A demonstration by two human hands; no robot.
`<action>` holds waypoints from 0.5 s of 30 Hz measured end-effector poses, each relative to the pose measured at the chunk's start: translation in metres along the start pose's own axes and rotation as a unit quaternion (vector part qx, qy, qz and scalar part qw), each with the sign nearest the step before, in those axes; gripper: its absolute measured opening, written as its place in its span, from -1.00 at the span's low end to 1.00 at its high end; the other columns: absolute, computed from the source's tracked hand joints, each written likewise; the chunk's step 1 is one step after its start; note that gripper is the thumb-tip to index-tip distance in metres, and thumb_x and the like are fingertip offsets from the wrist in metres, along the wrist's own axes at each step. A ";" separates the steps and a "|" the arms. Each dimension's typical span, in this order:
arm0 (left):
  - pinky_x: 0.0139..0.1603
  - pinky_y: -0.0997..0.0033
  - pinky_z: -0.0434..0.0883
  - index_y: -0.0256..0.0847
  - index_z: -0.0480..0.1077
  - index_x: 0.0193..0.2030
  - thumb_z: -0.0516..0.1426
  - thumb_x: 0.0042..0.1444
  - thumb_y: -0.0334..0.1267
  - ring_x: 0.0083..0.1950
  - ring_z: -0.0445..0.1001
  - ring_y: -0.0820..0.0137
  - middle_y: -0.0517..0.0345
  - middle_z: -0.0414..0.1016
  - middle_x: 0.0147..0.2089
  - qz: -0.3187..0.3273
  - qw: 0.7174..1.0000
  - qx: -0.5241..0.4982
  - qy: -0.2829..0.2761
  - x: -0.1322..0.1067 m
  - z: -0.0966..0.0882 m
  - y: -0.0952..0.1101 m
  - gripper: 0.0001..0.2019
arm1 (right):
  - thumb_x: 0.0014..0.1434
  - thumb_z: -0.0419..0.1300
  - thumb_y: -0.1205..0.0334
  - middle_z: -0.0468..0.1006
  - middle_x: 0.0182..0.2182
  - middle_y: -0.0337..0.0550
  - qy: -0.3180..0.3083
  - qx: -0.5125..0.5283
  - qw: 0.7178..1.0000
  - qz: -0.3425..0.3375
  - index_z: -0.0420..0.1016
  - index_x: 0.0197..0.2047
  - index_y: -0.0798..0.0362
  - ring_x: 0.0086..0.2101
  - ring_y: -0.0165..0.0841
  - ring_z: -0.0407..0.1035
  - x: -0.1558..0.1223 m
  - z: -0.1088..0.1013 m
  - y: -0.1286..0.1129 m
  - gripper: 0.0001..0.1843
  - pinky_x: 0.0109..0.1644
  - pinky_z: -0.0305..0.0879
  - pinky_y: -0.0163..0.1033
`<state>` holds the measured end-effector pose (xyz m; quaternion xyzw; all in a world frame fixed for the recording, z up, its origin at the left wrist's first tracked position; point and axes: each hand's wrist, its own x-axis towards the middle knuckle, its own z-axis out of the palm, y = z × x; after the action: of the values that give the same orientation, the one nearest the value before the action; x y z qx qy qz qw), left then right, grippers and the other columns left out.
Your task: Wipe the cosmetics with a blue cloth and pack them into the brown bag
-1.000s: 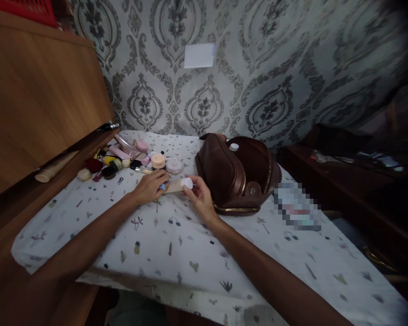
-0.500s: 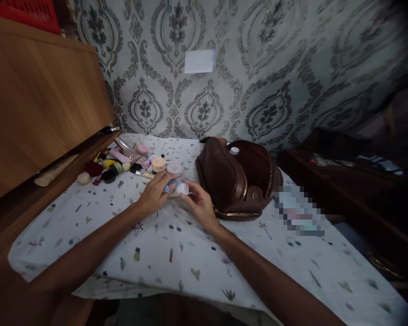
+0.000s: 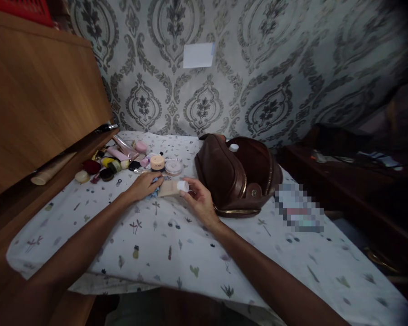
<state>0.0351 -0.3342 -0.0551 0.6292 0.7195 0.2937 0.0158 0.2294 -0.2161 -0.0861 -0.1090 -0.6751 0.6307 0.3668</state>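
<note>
My right hand (image 3: 201,199) grips a beige squeeze tube (image 3: 169,188) by its white cap (image 3: 182,186), with the tube lying sideways and its flat end toward the left. At that end, my left hand (image 3: 143,185) is closed around a light blue cloth (image 3: 153,190), part of which shows under the fingers. Just beyond the hands stand a peach-coloured jar (image 3: 157,162) and a round clear compact (image 3: 173,166). Right of my right hand is a brown leather bag (image 3: 214,170), unzipped and gaping, with a small white round item (image 3: 234,147) at its opening.
Several cosmetics, among them a pink tube (image 3: 118,153) and a dark red item (image 3: 91,166), lie at the back left by a wooden cabinet (image 3: 44,86). A blurred-out object (image 3: 299,210) lies right of the bag. The patterned tablecloth (image 3: 149,258) covers the surface.
My left hand has slid left along the tube with the blue cloth, uncovering the beige body. My right hand stays at the white cap.
</note>
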 end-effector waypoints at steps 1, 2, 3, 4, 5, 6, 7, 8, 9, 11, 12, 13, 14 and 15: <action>-0.36 0.44 0.19 -0.22 0.33 -0.40 -0.05 0.33 -0.06 -0.40 0.35 0.40 0.21 0.36 -0.46 -0.011 1.000 -0.017 -0.002 0.000 -0.001 -0.003 -0.63 | 0.04 0.37 0.08 0.56 -0.12 -0.14 -0.001 0.001 1.000 -0.002 0.50 -0.04 -0.03 -0.17 -0.29 0.42 0.000 0.000 -0.001 -0.59 -0.15 0.38 -0.23; -0.37 0.45 0.17 -0.22 0.32 -0.42 -0.05 0.32 -0.05 -0.41 0.32 0.42 0.24 0.32 -0.48 -0.020 0.999 -0.035 0.000 0.001 -0.001 -0.005 -0.62 | 0.04 0.37 0.08 0.56 -0.11 -0.14 -0.001 0.004 1.000 -0.002 0.50 -0.03 -0.03 -0.16 -0.29 0.42 0.000 0.001 -0.001 -0.59 -0.15 0.38 -0.24; -0.39 0.46 0.16 -0.22 0.31 -0.43 -0.04 0.31 -0.04 -0.43 0.30 0.44 0.26 0.30 -0.49 -0.027 0.998 -0.054 0.004 0.001 0.000 -0.005 -0.62 | 0.04 0.37 0.08 0.55 -0.12 -0.14 -0.001 0.008 1.000 -0.002 0.49 -0.03 -0.04 -0.15 -0.29 0.42 0.000 0.001 -0.002 -0.59 -0.15 0.38 -0.24; -0.39 0.47 0.15 -0.22 0.31 -0.43 -0.02 0.30 -0.03 -0.44 0.28 0.45 0.27 0.28 -0.50 -0.032 0.997 -0.070 0.011 0.001 0.000 -0.004 -0.63 | 0.04 0.37 0.07 0.55 -0.12 -0.14 0.002 0.014 1.000 -0.001 0.49 -0.03 -0.04 -0.14 -0.29 0.43 0.000 0.001 -0.002 -0.58 -0.15 0.38 -0.24; -0.40 0.48 0.15 -0.23 0.32 -0.43 -0.01 0.29 -0.04 -0.44 0.27 0.46 0.28 0.27 -0.50 -0.035 0.996 -0.084 0.018 0.001 0.001 -0.002 -0.64 | 0.03 0.38 0.07 0.55 -0.12 -0.14 0.008 0.021 1.000 0.002 0.48 -0.03 -0.03 -0.14 -0.29 0.43 0.000 0.001 -0.001 -0.57 -0.13 0.39 -0.23; -0.40 0.48 0.15 -0.23 0.33 -0.42 0.00 0.28 -0.04 -0.44 0.26 0.46 0.29 0.27 -0.50 -0.035 0.994 -0.096 0.025 0.001 0.001 0.000 -0.65 | 0.01 0.39 0.07 0.55 -0.12 -0.14 0.018 0.029 0.999 0.006 0.47 -0.02 -0.04 -0.13 -0.29 0.43 0.001 0.002 -0.001 -0.54 -0.10 0.40 -0.23; -0.40 0.49 0.15 -0.24 0.34 -0.42 0.01 0.27 -0.05 -0.44 0.25 0.47 0.29 0.27 -0.50 -0.033 0.993 -0.105 0.035 0.000 0.001 0.003 -0.66 | -0.01 0.41 0.06 0.54 -0.12 -0.15 0.030 0.038 0.999 0.011 0.45 -0.01 -0.04 -0.13 -0.29 0.43 0.001 0.001 0.000 -0.51 -0.08 0.40 -0.22; -0.40 0.49 0.16 -0.24 0.36 -0.41 0.03 0.26 -0.06 -0.43 0.25 0.47 0.29 0.28 -0.49 -0.030 0.992 -0.113 0.046 0.000 0.001 0.006 -0.67 | -0.03 0.43 0.06 0.54 -0.12 -0.15 0.044 0.047 0.998 0.017 0.44 -0.02 -0.04 -0.13 -0.30 0.44 0.002 0.001 0.001 -0.49 -0.07 0.41 -0.21; -0.39 0.49 0.17 -0.25 0.37 -0.41 0.04 0.24 -0.07 -0.42 0.25 0.47 0.28 0.30 -0.49 -0.026 0.991 -0.117 0.057 -0.001 0.001 0.009 -0.68 | -0.06 0.44 0.05 0.54 -0.14 -0.16 0.057 0.056 0.997 0.023 0.44 -0.04 -0.03 -0.14 -0.30 0.44 0.003 0.001 0.002 -0.48 -0.07 0.42 -0.21; -0.38 0.50 0.19 -0.26 0.40 -0.41 0.07 0.22 -0.07 -0.41 0.27 0.47 0.27 0.33 -0.48 -0.019 0.990 -0.125 0.070 -0.001 -0.002 0.011 -0.69 | -0.09 0.46 0.03 0.55 -0.20 -0.18 0.071 0.069 0.994 0.035 0.44 -0.13 -0.02 -0.19 -0.30 0.44 0.004 0.000 0.003 -0.51 -0.11 0.43 -0.21; -0.38 0.50 0.20 -0.26 0.41 -0.41 0.09 0.21 -0.07 -0.40 0.28 0.46 0.25 0.35 -0.47 -0.018 0.989 -0.134 0.064 -0.002 -0.003 0.011 -0.69 | -0.10 0.46 0.02 0.55 -0.23 -0.18 0.072 0.072 0.994 0.040 0.45 -0.17 -0.01 -0.21 -0.31 0.44 0.004 -0.001 0.004 -0.54 -0.12 0.43 -0.21; -0.37 0.49 0.22 -0.27 0.42 -0.41 0.10 0.19 -0.06 -0.39 0.30 0.45 0.24 0.37 -0.46 -0.020 0.987 -0.151 0.047 -0.002 -0.005 0.009 -0.69 | -0.10 0.46 0.01 0.56 -0.25 -0.19 0.068 0.074 0.994 0.046 0.46 -0.19 0.00 -0.23 -0.31 0.44 0.005 -0.001 0.003 -0.55 -0.13 0.43 -0.21; -0.37 0.49 0.24 -0.27 0.43 -0.42 0.12 0.17 -0.04 -0.38 0.33 0.43 0.22 0.40 -0.45 -0.029 0.984 -0.174 0.022 -0.003 -0.007 0.007 -0.68 | -0.11 0.47 0.01 0.57 -0.25 -0.19 0.061 0.077 0.994 0.051 0.47 -0.20 0.00 -0.23 -0.32 0.45 0.005 -0.002 0.003 -0.55 -0.11 0.44 -0.21; -0.37 0.48 0.25 -0.27 0.44 -0.43 0.15 0.14 -0.02 -0.37 0.34 0.41 0.20 0.42 -0.44 -0.047 0.978 -0.202 -0.005 -0.003 -0.008 0.005 -0.67 | -0.12 0.48 0.01 0.58 -0.23 -0.19 0.053 0.080 0.994 0.058 0.49 -0.18 0.00 -0.22 -0.31 0.45 0.005 -0.002 0.001 -0.54 -0.09 0.44 -0.20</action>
<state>0.0372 -0.3400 -0.0467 0.5801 0.6739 0.4287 0.1596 0.2268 -0.2115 -0.0857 -0.1517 -0.5944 0.6964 0.3724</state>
